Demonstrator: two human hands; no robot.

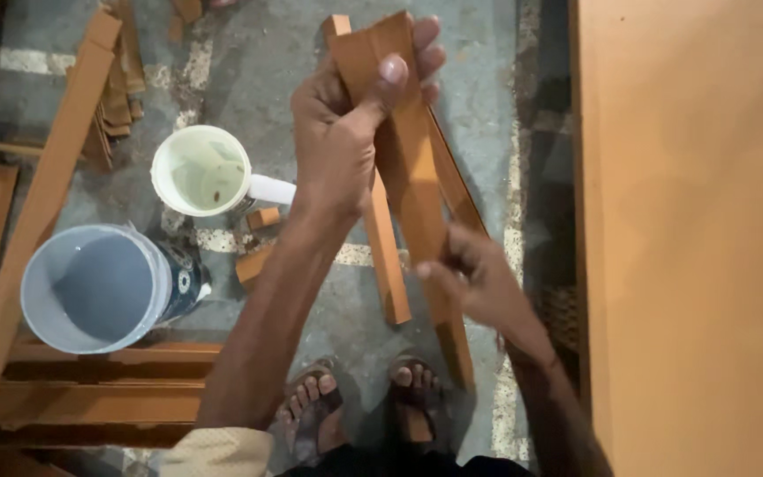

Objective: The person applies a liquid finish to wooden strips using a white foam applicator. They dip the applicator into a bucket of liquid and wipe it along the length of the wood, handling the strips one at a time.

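I have one view only, from the camera on the person's head, facing almost straight down past the forearms to the concrete floor [293, 53] and the sandalled feet at the bottom edge. It sits close: the hands fill the centre, and a tall wooden panel [691, 238] covers the right side.
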